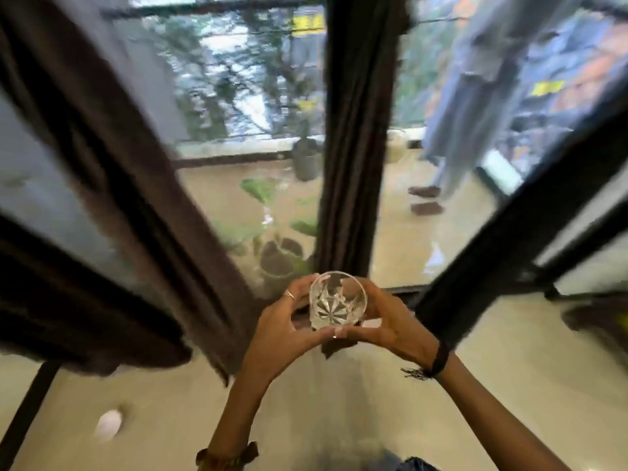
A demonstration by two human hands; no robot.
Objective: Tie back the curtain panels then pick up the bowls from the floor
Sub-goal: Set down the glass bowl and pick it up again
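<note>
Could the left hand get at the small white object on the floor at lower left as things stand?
Probably not yet: the left hand and right hand both grip the glass bowl. Bare floor surrounds the white object.

Clear cut-glass bowl [338, 298], lower centre of frame, held between left hand [284, 329] and right hand [390, 322], fingers [299, 287] curled round its sides; dark brown curtain panel [112, 185] at left, gathered panel [353, 137] at centre; potted plant [280, 256] behind glass; pale floor [509, 385] below; view blurred.
</note>
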